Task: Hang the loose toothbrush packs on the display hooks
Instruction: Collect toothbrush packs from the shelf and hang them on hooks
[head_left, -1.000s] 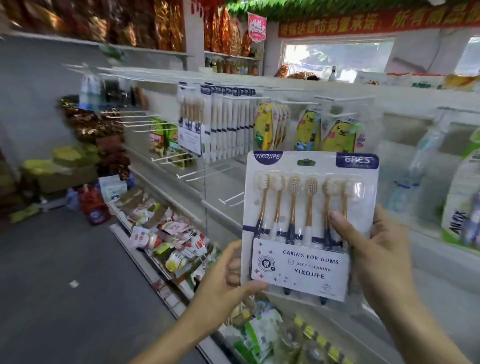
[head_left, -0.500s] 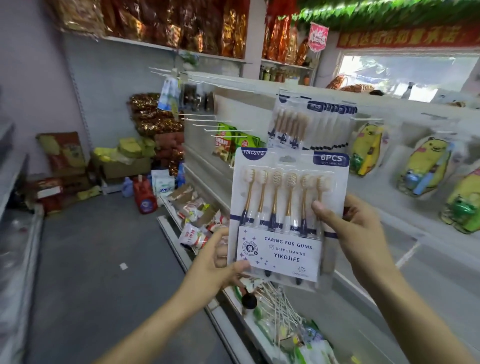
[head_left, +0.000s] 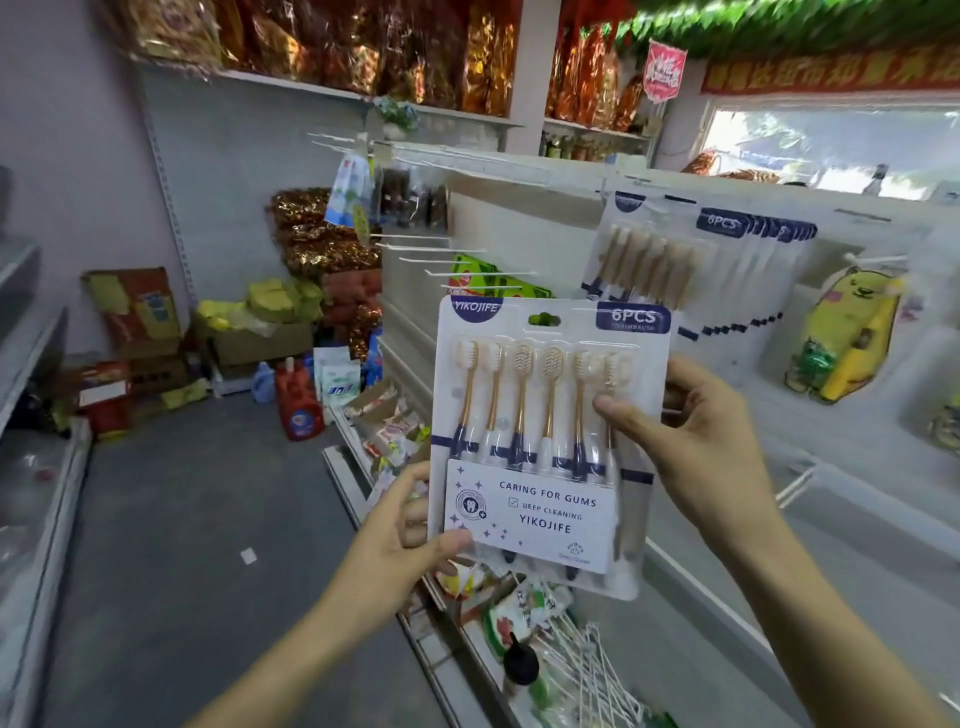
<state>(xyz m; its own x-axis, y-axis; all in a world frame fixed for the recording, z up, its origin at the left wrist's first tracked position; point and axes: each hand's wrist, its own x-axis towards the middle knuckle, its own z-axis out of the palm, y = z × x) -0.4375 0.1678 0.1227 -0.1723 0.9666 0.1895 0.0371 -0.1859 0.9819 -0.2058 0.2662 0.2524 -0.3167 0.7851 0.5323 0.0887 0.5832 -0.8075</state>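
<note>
- Since the earlier frames the view has swung left along the aisle, so the row of hung packs (head_left: 691, 260) now sits up and to the right of the held pack, where before it was straight behind it; the grip on the pack looks the same.
- Both hands carry one toothbrush pack (head_left: 545, 441), upright and facing the camera, in the air in front of the display and not touching any hook.
- Holding the lower left corner, the left hand (head_left: 400, 540) has its thumb across the front of the card and its fingers behind.
- On the other edge the right hand (head_left: 691, 441) grasps the pack, thumb pressed on the clear blister over the brush handles, fingers curled round the back.
- At the top middle of the pack the hang hole (head_left: 544, 319) is open and free; no hook passes through it.
- Done so far, as I judge it: several matching packs already hang together on the display, so part of the stock is up.
- Left to do: this pack must go on a hook. Bare hooks (head_left: 467, 265) stick out of the panel just up and left of it, and the filled row lies up and right; which one it is meant for I cannot tell.
- Whether more loose packs wait elsewhere is not shown; a clutter of goods and spare white hooks (head_left: 582, 670) lies on the low shelf below the hands.
</note>
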